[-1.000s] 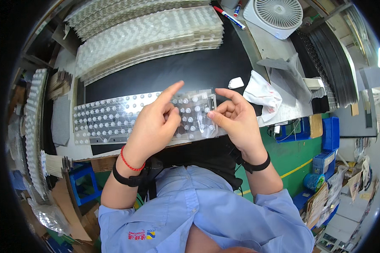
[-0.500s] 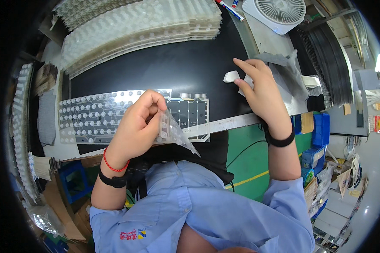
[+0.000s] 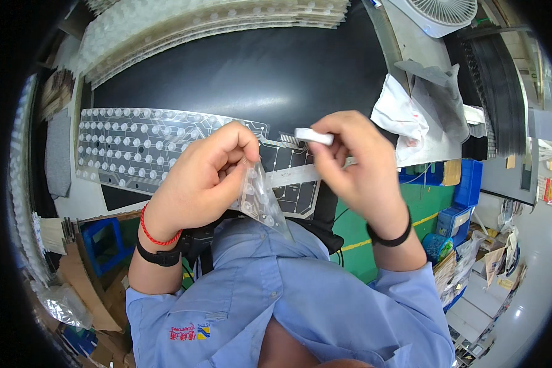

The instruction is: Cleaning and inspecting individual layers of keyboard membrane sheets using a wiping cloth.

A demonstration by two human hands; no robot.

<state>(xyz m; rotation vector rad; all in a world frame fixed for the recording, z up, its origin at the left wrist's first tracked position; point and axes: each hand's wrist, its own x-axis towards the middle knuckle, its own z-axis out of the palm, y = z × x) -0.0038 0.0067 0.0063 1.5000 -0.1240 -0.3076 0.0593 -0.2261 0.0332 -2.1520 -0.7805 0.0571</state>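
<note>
A clear keyboard membrane sheet [image 3: 126,147] with rows of small white domes lies along the front of the black tabletop. My left hand [image 3: 196,178] pinches its near edge, and a clear, domed flap [image 3: 260,199] folds up and hangs from those fingers. To the right, dark circuit lines and a comb-like connector tail show on the exposed part of the sheet. My right hand [image 3: 365,165] grips a small white eraser-like block [image 3: 314,136] between thumb and fingers, over or beside that tail; I cannot tell whether they touch.
Tall stacks of similar domed sheets [image 3: 208,24] line the back of the black tabletop [image 3: 239,67]. A crumpled white cloth [image 3: 402,113] and grey wrapping [image 3: 441,92] lie at the right. Beyond them stand a white fan [image 3: 441,12] and stacked dark sheets [image 3: 494,92]. Blue bins [image 3: 466,184] sit lower right.
My right hand has picked the white block up off the tabletop and brought it left to the membrane sheet's connector tail. My left hand still pinches the flap. The whole view has shifted.
</note>
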